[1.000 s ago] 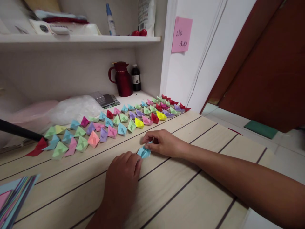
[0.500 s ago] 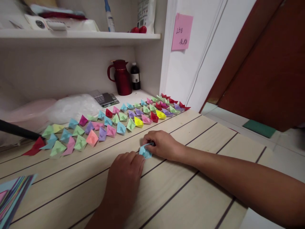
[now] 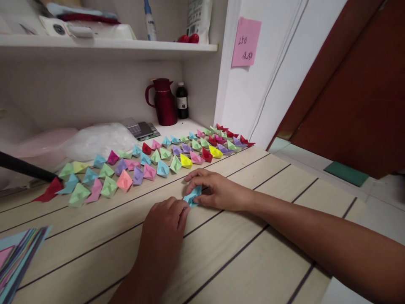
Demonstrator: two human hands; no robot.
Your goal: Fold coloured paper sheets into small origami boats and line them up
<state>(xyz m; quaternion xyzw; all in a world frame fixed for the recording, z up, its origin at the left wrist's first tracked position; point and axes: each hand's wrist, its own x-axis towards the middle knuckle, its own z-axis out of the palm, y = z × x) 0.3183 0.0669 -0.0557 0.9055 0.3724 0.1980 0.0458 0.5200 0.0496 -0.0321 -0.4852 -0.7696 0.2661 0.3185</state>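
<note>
On the pale wooden table [image 3: 259, 253] I see my left hand [image 3: 164, 228] and right hand [image 3: 215, 190] pinching a small blue folded paper [image 3: 192, 196] between closed fingertips. Just behind lie rows of bright, pointed paper boats [image 3: 152, 162], unobstructed. A stack of coloured sheets [image 3: 15, 257] sits far left; a glossy red jug [image 3: 164, 102] stands in the shelf nook.

red jug [image 3: 164, 102], dark bottle [image 3: 182, 101], pink note [image 3: 246, 42]
</note>
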